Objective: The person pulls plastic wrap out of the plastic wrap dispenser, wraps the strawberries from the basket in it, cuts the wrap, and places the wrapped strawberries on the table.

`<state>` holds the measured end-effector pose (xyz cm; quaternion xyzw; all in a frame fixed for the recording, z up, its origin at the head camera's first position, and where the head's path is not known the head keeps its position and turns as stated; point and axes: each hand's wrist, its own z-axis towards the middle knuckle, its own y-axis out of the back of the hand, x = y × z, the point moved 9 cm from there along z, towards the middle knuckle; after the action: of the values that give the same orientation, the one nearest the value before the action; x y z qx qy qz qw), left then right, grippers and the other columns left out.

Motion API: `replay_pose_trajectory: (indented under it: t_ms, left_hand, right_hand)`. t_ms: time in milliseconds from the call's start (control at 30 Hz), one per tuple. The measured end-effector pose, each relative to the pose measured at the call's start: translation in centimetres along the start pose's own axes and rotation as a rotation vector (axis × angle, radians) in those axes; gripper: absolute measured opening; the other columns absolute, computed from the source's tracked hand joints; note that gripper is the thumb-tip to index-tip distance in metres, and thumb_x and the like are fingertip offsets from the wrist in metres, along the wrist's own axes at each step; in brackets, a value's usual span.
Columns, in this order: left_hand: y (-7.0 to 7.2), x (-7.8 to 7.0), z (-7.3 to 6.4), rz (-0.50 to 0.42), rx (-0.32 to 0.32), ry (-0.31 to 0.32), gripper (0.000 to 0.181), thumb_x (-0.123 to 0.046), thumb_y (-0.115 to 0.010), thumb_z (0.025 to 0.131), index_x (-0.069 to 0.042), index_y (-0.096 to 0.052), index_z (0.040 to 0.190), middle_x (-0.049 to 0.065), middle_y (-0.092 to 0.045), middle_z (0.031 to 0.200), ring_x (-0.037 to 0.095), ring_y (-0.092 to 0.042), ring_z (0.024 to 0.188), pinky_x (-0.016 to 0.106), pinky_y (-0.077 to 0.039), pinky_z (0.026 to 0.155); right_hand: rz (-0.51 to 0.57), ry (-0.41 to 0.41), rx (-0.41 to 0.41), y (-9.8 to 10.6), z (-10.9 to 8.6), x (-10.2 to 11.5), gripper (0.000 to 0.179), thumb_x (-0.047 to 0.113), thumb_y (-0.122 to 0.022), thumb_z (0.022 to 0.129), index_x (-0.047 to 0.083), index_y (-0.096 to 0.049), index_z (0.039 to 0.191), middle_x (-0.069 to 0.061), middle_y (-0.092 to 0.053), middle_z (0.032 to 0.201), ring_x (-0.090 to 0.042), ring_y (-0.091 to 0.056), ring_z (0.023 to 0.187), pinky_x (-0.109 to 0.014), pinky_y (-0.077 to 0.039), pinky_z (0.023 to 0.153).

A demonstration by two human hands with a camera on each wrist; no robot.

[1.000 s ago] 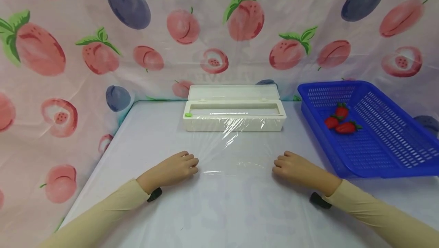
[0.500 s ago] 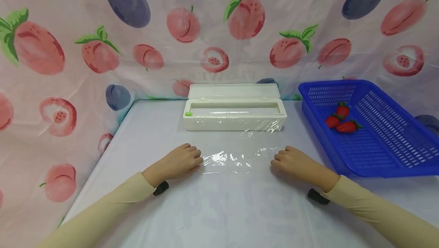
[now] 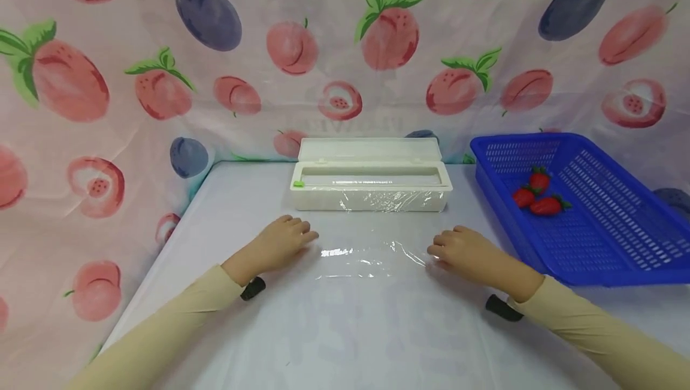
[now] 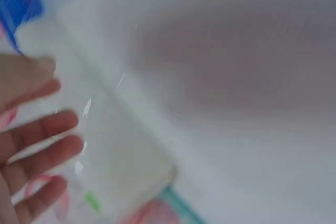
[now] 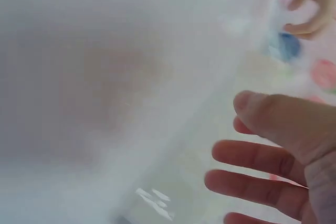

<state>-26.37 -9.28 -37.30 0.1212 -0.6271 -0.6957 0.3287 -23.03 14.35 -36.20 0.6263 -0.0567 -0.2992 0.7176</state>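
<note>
A sheet of clear plastic wrap (image 3: 356, 253) comes over the front of a white wrap dispenser box (image 3: 372, 199) and lies low over the table between the hands. My left hand (image 3: 277, 243) hovers at the wrap's left edge, fingers spread and relaxed; a gap shows between its thumb and finger in the right wrist view. At the right edge, my right hand (image 3: 469, 258) pinches the wrap between thumb and index finger, its other fingers extended (image 5: 257, 156). The box lid (image 3: 369, 150) stands raised at the back, and a green slide cutter (image 3: 298, 184) sits at the left end.
A blue plastic basket (image 3: 620, 222) stands at the right, close to my right forearm, with several strawberries (image 3: 545, 205) inside. Fruit-printed cloth (image 3: 323, 36) hangs behind and to the left of the white table (image 3: 345, 330). Black wrist cameras (image 3: 504, 308) sit under both wrists.
The wrap, first stretched taut from the box, has slackened and settled lower. My left hand has gone from a closed grip to loosened fingers and moved slightly forward; my right fingers have loosened a little.
</note>
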Motion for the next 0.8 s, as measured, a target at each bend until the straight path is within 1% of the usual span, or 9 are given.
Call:
replay_pose_trajectory:
  t_ms: [133, 233, 333, 433, 467, 533, 600, 700, 800]
  left_hand:
    - [1.9, 5.3, 1.0, -0.006, -0.001, 0.236, 0.034, -0.025, -0.069, 0.084, -0.007, -0.061, 0.112, 0.011, -0.063, 0.101, 0.028, -0.06, 0.096, 0.043, -0.047, 0.09]
    - [2.3, 8.6, 1.6, -0.017, 0.013, 0.335, 0.04, -0.028, -0.068, 0.085, -0.003, -0.059, 0.116, 0.014, -0.061, 0.105, 0.031, -0.058, 0.102, 0.046, -0.044, 0.095]
    - [1.8, 10.4, 2.4, -0.028, 0.047, 0.344, 0.044, -0.03, -0.067, 0.086, 0.0, -0.059, 0.117, 0.016, -0.061, 0.111, 0.033, -0.056, 0.108, 0.048, -0.042, 0.098]
    - [0.9, 11.1, 3.4, -0.04, 0.087, 0.33, 0.045, -0.034, -0.067, 0.085, 0.001, -0.062, 0.112, 0.017, -0.062, 0.112, 0.033, -0.057, 0.11, 0.049, -0.041, 0.099]
    - [0.6, 11.3, 3.6, -0.044, 0.096, 0.331, 0.044, -0.035, -0.067, 0.085, 0.001, -0.063, 0.11, 0.016, -0.063, 0.111, 0.033, -0.057, 0.109, 0.049, -0.041, 0.099]
    - [0.1, 11.4, 3.8, -0.05, 0.099, 0.336, 0.041, -0.037, -0.068, 0.083, 0.0, -0.065, 0.103, 0.015, -0.065, 0.107, 0.032, -0.058, 0.106, 0.048, -0.041, 0.097]
    - [0.0, 11.4, 3.9, -0.051, 0.079, 0.331, 0.037, -0.036, -0.069, 0.082, -0.002, -0.066, 0.095, 0.013, -0.066, 0.1, 0.031, -0.06, 0.101, 0.047, -0.043, 0.094]
    - [-0.1, 11.3, 4.2, -0.055, 0.044, 0.317, 0.031, -0.033, -0.071, 0.081, -0.003, -0.066, 0.089, 0.011, -0.066, 0.092, 0.029, -0.061, 0.094, 0.046, -0.044, 0.091]
    - [-0.2, 11.4, 4.2, -0.065, 0.016, 0.303, 0.028, -0.029, -0.073, 0.079, -0.002, -0.067, 0.084, 0.01, -0.065, 0.085, 0.029, -0.062, 0.087, 0.046, -0.045, 0.087]
  right_hand:
    - [0.106, -0.114, -0.021, 4.4, 0.5, -2.8, 0.021, 0.016, -0.079, 0.072, 0.011, -0.068, 0.089, -0.001, -0.068, 0.081, -0.017, -0.063, 0.074, -0.034, -0.052, 0.067]
    - [0.173, -0.2, -0.04, 7.4, 0.4, -5.6, 0.024, 0.016, -0.079, 0.072, 0.01, -0.07, 0.093, -0.003, -0.071, 0.087, -0.019, -0.066, 0.077, -0.036, -0.055, 0.069]
    - [0.23, -0.288, -0.041, 9.6, -0.2, -8.5, 0.024, 0.014, -0.079, 0.073, 0.01, -0.071, 0.095, -0.003, -0.072, 0.09, -0.019, -0.067, 0.08, -0.037, -0.056, 0.071]
    - [0.26, -0.39, -0.063, 10.9, -1.6, -11.7, 0.021, 0.011, -0.079, 0.073, 0.011, -0.071, 0.093, 0.0, -0.072, 0.089, -0.019, -0.067, 0.083, -0.038, -0.055, 0.073]
    - [0.278, -0.43, -0.064, 11.1, -2.1, -12.9, 0.021, 0.012, -0.078, 0.074, 0.012, -0.071, 0.093, 0.0, -0.072, 0.09, -0.018, -0.067, 0.083, -0.036, -0.055, 0.073]
    - [0.311, -0.503, -0.088, 11.4, -3.2, -15.2, 0.019, 0.012, -0.078, 0.075, 0.015, -0.071, 0.093, 0.002, -0.072, 0.088, -0.008, -0.065, 0.082, -0.024, -0.053, 0.074]
    - [0.379, -0.559, -0.103, 11.1, -4.6, -17.6, 0.018, 0.014, -0.076, 0.077, 0.015, -0.071, 0.095, 0.009, -0.071, 0.088, 0.002, -0.062, 0.081, -0.013, -0.048, 0.074]
    - [0.545, -0.651, -0.102, 9.9, -6.9, -20.8, 0.019, 0.014, -0.072, 0.082, 0.011, -0.069, 0.101, 0.02, -0.067, 0.088, 0.014, -0.055, 0.081, -0.001, -0.039, 0.073]
    - [0.696, -0.725, -0.093, 7.8, -8.9, -23.3, 0.022, 0.013, -0.068, 0.085, 0.003, -0.066, 0.105, 0.025, -0.064, 0.088, 0.012, -0.058, 0.082, -0.001, -0.041, 0.073]
